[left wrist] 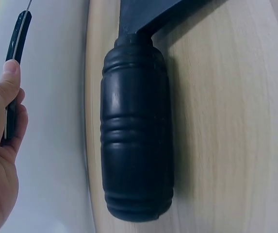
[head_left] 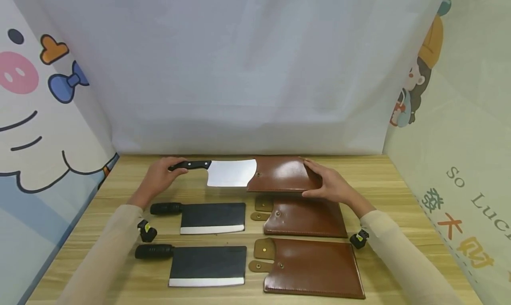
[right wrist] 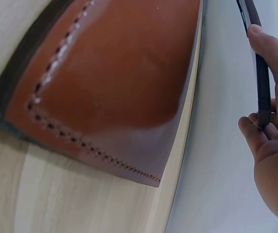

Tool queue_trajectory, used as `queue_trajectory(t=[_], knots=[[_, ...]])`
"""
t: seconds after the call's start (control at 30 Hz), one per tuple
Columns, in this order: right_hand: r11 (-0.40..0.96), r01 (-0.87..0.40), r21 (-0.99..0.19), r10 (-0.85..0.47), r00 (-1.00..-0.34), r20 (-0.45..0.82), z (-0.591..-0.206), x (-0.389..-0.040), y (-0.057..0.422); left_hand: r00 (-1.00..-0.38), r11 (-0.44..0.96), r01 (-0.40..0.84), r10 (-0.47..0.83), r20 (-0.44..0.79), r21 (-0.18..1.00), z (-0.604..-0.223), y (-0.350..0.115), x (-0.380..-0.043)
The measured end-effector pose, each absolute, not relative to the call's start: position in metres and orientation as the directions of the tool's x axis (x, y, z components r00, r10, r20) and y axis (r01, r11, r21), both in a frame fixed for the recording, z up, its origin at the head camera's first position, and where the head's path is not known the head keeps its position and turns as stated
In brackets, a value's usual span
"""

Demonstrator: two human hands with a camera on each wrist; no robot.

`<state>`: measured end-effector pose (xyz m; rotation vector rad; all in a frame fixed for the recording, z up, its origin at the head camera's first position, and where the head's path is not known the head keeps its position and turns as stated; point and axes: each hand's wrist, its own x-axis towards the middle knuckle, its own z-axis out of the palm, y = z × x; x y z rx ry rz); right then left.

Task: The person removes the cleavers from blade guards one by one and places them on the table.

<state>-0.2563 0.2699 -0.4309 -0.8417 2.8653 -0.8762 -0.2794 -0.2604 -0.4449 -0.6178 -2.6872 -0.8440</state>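
Note:
My left hand (head_left: 159, 176) grips the black riveted handle of a cleaver (head_left: 231, 173) with a bright silver blade. In the left wrist view, my thumb lies along that handle (left wrist: 17, 36). The blade's far end meets the curved mouth of a brown leather sheath (head_left: 283, 174), and any part beyond the mouth is hidden. At the sheath's closed right end, my right hand (head_left: 333, 185) pinches it between thumb and fingers. The right wrist view shows the held sheath (right wrist: 263, 82) edge-on. A brass snap shows near its mouth.
Nearer me lie two black-bladed cleavers, a middle one (head_left: 213, 216) and a front one (head_left: 209, 265), handles to the left. Right of them lie a middle sheath (head_left: 311, 218) and a front sheath (head_left: 315, 267), with tan flaps and straps. A white backdrop (head_left: 247, 74) stands behind the wooden table (head_left: 96, 225).

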Motion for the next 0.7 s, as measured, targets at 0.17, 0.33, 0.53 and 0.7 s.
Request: queue_trajectory(t=[0.17, 0.33, 0.53, 0.7], knots=[[0.699, -0.482, -0.527, -0.501, -0.857, 0.119, -0.431, -0.255, 0.274, -0.881, 0.75, 0.454, 0.298, 0.366, 0.482, -0.444, -0.264, -0.276], [0.698, -0.476, -0.535, -0.497, -0.86, 0.117, -0.431, -0.252, 0.279, -0.885, 0.753, 0.446, 0.29, 0.364, 0.484, -0.442, -0.267, -0.274], [0.707, -0.472, -0.527, -0.488, -0.865, 0.119, -0.431, -0.249, 0.287, -0.88, 0.761, 0.45, 0.288, 0.378, 0.467, -0.441, -0.274, -0.273], [0.721, -0.454, -0.524, -0.477, -0.873, 0.1, -0.43, -0.246, 0.294, -0.871, 0.768, 0.458, 0.288, 0.397, 0.448, -0.44, -0.28, -0.271]])
